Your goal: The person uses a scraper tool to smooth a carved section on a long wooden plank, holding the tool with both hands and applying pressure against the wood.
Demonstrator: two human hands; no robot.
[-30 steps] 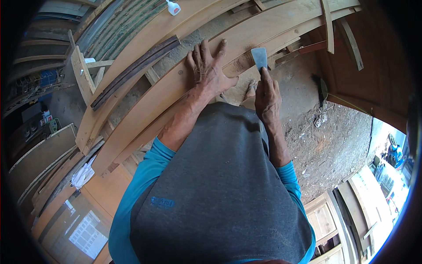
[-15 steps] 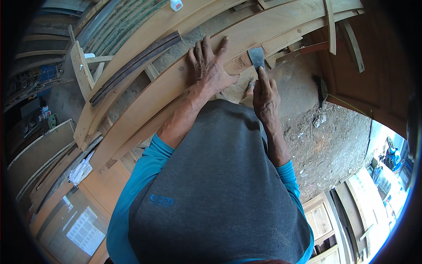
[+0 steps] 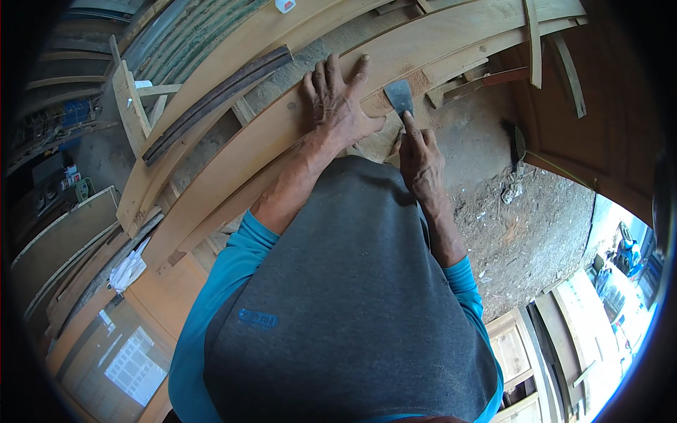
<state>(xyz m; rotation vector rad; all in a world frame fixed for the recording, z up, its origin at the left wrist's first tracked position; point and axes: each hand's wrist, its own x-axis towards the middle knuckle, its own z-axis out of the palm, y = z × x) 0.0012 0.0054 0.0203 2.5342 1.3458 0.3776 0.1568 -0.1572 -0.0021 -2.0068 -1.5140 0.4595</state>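
A long, pale wooden board (image 3: 254, 137) runs across in front of me. My left hand (image 3: 335, 99) rests flat on it with the fingers spread, holding nothing. A putty knife (image 3: 400, 96) with a broad grey metal blade is gripped in my right hand (image 3: 423, 158), its index finger stretched along the tool. The blade lies at the board's near edge, beside a patch of reddish-brown dust or filler (image 3: 416, 79). Its handle is hidden inside my fist.
A dark grooved strip (image 3: 218, 102) lies on another board beyond. A white bottle (image 3: 284, 5) stands at the top. Thin slats (image 3: 532, 42) cross the board's right end, near a brown wooden panel (image 3: 592, 106). Debris-strewn ground (image 3: 529, 233) lies to my right.
The putty knife has slid left along the board toward my left hand, and its blade has turned leftward. My left hand stays in nearly the same place.
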